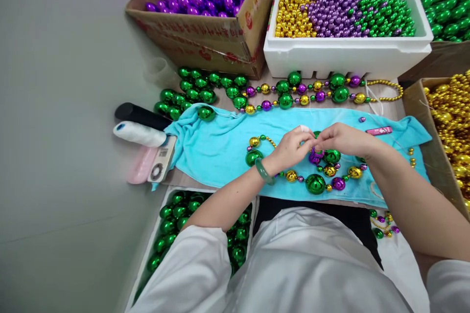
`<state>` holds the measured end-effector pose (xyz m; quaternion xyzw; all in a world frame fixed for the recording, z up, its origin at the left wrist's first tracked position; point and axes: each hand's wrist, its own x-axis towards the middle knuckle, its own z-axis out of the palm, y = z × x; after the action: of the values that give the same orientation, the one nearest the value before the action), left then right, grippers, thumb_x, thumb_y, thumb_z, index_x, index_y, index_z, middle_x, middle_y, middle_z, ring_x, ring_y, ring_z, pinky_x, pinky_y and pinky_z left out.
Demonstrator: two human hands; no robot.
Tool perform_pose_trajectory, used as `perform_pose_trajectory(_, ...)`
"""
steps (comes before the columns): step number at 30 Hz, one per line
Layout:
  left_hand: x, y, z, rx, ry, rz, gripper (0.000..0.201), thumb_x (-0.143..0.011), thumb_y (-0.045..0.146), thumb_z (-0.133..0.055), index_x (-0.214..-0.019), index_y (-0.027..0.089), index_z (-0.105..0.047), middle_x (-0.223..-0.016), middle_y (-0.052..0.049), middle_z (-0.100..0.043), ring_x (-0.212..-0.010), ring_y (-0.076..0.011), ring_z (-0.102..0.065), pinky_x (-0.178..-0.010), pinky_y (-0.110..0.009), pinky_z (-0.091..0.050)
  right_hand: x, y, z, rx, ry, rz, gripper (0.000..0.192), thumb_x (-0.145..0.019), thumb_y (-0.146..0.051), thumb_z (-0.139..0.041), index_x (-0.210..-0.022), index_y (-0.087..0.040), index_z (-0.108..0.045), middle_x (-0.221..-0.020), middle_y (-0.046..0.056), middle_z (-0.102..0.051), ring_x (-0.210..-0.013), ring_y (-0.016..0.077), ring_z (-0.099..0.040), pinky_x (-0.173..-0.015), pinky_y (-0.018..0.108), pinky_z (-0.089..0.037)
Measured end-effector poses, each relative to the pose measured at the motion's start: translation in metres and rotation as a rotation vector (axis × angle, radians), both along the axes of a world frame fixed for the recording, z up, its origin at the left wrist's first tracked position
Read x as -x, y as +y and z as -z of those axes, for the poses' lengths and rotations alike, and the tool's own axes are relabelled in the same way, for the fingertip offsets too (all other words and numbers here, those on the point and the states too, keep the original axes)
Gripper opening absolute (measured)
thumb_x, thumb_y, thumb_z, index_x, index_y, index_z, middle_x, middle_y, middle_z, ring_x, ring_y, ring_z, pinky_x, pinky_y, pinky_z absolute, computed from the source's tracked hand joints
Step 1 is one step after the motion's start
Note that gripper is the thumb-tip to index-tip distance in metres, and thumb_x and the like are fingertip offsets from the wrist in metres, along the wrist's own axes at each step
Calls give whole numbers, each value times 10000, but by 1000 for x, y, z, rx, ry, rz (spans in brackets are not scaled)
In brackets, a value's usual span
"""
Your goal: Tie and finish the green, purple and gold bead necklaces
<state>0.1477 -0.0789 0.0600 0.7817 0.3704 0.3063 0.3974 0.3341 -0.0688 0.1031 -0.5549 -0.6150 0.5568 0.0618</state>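
My left hand [293,147] and my right hand [337,140] meet fingertip to fingertip above a blue towel [216,144]. Both are closed in a pinch on a part of a bead necklace [316,184]; the exact bit between the fingers is too small to make out. Its large green, gold and purple beads loop across the towel below my wrists. A shiny purple piece [315,156] hangs just under my fingertips. A green bangle [264,171] circles my left wrist. To the right of my right hand lies a small pink tool [379,130], with a loose purple bead [362,119] nearby.
Behind the towel stretches another bead strand [285,101]. A white foam box [345,54] of small beads and a cardboard box [205,34] of purple beads stand at the back. Gold beads [455,122] fill a box at right. Green beads [167,227] fill a tray at lower left.
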Motion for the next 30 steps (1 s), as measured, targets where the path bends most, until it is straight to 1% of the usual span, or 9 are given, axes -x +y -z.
perform_pose_trajectory(6,-3,-2,-1,117,-43,24,246,-907,230,-450,-706,165,-577,-901,-51,-640,-889,-151,-577,-832,-306,-457,0,-3,1,-27,21,27,167,-704,-328,-645,-708,-180,-722,-734,30,-682,-709,155,-564,-670,285,-416)
perform_pose_trajectory(11,1,4,-5,541,-74,-51,230,-907,253,-464,-725,160,-571,-630,17,-578,-550,-79,-503,-579,-231,-406,-1,-9,-7,-230,-247,134,143,-746,-298,-617,-727,-169,-676,-590,-6,-569,-541,111,-452,-546,265,-327)
perform_pose_trajectory(14,3,11,-10,813,-106,-54,256,-915,241,-480,-684,146,-540,-693,-9,-638,-497,-48,-499,-503,-207,-353,1,-20,-8,-321,-320,161,141,-774,-285,-587,-717,-174,-651,-569,-4,-554,-523,115,-438,-536,266,-307)
perform_pose_trajectory(17,3,16,-14,1015,-235,-107,257,-933,242,-490,-708,129,-540,-757,-44,-674,-472,-32,-508,-479,-193,-358,11,-40,3,-392,-268,161,172,-806,-312,-549,-749,-184,-650,-566,-1,-563,-523,127,-449,-539,264,-303)
perform_pose_trajectory(21,-2,20,-14,1136,-350,-152,228,-937,225,-503,-743,114,-548,-719,-33,-655,-468,-26,-519,-489,-175,-387,32,-68,31,-466,-213,188,203,-848,-301,-490,-863,-196,-663,-626,8,-609,-558,144,-495,-563,267,-322)
perform_pose_trajectory(23,-3,20,-14,1102,-325,-123,239,-937,219,-493,-729,115,-548,-682,-19,-633,-492,-38,-544,-504,-179,-406,36,-77,42,-485,-236,182,205,-854,-281,-479,-884,-205,-668,-702,26,-653,-620,164,-545,-599,279,-351)
perform_pose_trajectory(25,-2,19,-17,968,-247,-56,249,-929,207,-484,-705,121,-552,-644,-5,-610,-527,-57,-569,-539,-194,-436,32,-79,45,-552,-220,183,197,-858,-294,-494,-869,-208,-670,-816,57,-685,-738,197,-592,-665,302,-396)
perform_pose_trajectory(28,2,16,-24,600,-71,96,233,-898,204,-505,-689,136,-582,-634,1,-607,-585,-77,-571,-608,-221,-457,18,-67,40,-704,-67,301,202,-868,-313,-503,-907,-206,-670,-988,92,-683,-946,231,-601,-807,342,-443)
perform_pose_trajectory(30,5,14,-28,332,25,177,223,-883,222,-514,-694,152,-609,-666,2,-618,-632,-88,-560,-649,-233,-452,9,-50,35,-645,109,360,222,-868,-303,-493,-974,-210,-665,-1035,78,-678,-937,211,-608,-811,342,-466)
